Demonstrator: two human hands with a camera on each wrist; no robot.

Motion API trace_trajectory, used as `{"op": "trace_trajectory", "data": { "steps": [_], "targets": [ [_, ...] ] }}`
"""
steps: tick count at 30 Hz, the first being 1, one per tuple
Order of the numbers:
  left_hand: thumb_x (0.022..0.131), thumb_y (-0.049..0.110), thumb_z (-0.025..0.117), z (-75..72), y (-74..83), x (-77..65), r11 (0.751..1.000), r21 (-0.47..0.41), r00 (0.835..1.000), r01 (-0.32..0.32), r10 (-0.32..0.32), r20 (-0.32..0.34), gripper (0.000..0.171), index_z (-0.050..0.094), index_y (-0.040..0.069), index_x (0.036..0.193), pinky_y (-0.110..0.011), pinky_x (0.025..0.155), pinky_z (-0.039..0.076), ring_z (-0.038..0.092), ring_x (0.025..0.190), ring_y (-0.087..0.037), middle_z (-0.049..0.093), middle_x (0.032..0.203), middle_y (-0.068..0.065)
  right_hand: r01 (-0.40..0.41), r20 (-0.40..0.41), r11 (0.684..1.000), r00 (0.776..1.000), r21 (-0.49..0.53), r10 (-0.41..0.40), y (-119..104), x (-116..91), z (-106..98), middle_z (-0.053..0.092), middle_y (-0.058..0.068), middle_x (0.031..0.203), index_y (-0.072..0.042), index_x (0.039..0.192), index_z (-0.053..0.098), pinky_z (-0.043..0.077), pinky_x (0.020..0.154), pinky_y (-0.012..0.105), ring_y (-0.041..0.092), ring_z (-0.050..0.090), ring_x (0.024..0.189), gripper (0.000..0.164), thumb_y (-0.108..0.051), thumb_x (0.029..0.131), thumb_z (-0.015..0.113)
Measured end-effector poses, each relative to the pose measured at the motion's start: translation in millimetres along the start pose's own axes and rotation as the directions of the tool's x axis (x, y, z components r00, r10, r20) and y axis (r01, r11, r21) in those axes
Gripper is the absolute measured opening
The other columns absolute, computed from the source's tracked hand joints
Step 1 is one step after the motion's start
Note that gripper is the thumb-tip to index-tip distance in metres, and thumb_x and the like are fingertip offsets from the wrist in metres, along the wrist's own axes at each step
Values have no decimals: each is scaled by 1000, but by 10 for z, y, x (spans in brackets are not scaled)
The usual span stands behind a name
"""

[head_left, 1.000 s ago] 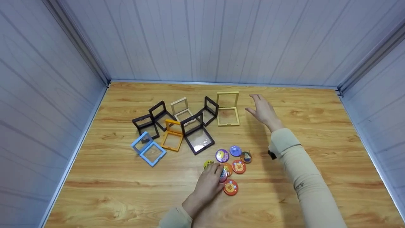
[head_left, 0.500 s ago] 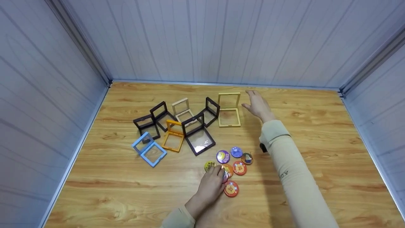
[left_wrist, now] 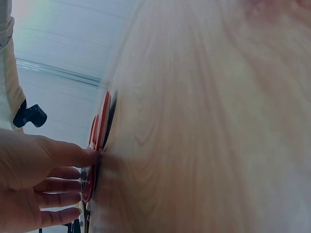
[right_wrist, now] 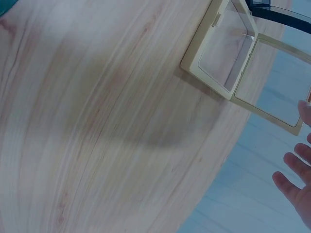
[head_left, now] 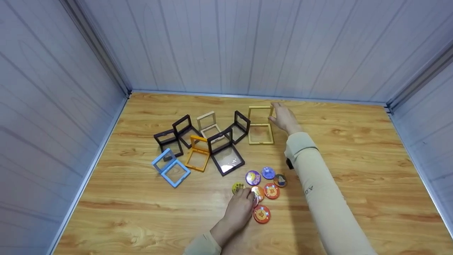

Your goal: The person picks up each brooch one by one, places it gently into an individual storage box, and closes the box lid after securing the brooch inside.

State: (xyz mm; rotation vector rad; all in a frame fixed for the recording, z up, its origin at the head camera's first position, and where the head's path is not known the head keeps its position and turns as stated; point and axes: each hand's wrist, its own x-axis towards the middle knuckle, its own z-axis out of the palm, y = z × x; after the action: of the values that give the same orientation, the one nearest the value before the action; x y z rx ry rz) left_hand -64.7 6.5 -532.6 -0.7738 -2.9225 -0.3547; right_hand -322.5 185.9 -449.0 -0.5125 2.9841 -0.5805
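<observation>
Your left grip (head_left: 240, 210) pinches a red-edged button badge (head_left: 256, 202) by its rim, drawn in to the badge's span and low against the bench (head_left: 354, 170), probably because a thin disc offers little else to take hold of. An orange badge (head_left: 259, 193) lies just past those fingertips, and a red badge (head_left: 262, 214) sits right beside the thumb. Your right grip (head_left: 286, 118) is spread wide, thumb apart, holding nothing; it is at the right edge of the yellow display frame's (head_left: 261, 124) raised lid, though you cannot tell whether it touches. That frame's base lies flat, left of this grip and nearer you; its hinge seems stiff enough to prop the lid. Farther left, the large black frame (head_left: 226, 159) stands likewise.
</observation>
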Motion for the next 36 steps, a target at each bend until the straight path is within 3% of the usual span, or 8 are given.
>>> {"op": "trace_trajectory", "data": {
  "steps": [6, 12, 19, 25, 36],
  "targets": [
    [78, 13, 62, 6, -5, -6, 1000, -8, 1000, -10, 9, -9, 33, 60, -2, 108, -33, 83, 44, 50, 96, -21, 53, 104, -11, 7, 60, 1000, 998, -6, -7, -49, 44, 22, 33, 21, 134, 0, 137, 25, 29, 98, 45, 36, 33, 121, 61, -15, 87, 57],
    [78, 15, 63, 14, -8, -13, 999, -23, 999, -24, 23, -27, 33, 60, -2, 106, -32, 81, 44, 50, 95, -21, 53, 103, -10, 24, 51, 1000, 998, -7, -24, -51, 56, 53, 33, 19, 135, 0, 136, 26, 30, 98, 44, 36, 37, 118, 58, -11, 87, 55],
    [80, 19, 62, 0, -2, -28, 999, -32, 1000, -12, 12, -17, 32, 61, 0, 106, -31, 76, 46, 49, 96, -20, 53, 104, -8, 19, 13, 987, 1000, 157, -21, -47, 42, 113, 34, 21, 133, 3, 132, 32, 39, 89, 42, 34, 48, 101, 51, -3, 86, 54],
    [74, 21, 67, -52, -8, -33, 996, -89, 999, 7, -4, 33, 43, 59, -2, 110, -33, 83, 43, 48, 100, -21, 51, 107, -10, -9, -16, 996, 1000, 88, 10, -40, 80, 124, 43, 19, 125, 2, 128, 39, 42, 84, 41, 30, 52, 92, 44, -3, 86, 53],
    [71, 23, 69, -62, -4, -66, 986, -168, 1000, 14, -17, -17, 46, 59, -1, 109, -35, 83, 43, 48, 102, -21, 51, 108, -9, 41, -137, 998, 990, 42, -35, 6, 97, 155, 54, 22, 105, 7, 108, 54, 45, 80, 42, 35, 53, 96, 23, 4, 86, 51]
  ]
}}
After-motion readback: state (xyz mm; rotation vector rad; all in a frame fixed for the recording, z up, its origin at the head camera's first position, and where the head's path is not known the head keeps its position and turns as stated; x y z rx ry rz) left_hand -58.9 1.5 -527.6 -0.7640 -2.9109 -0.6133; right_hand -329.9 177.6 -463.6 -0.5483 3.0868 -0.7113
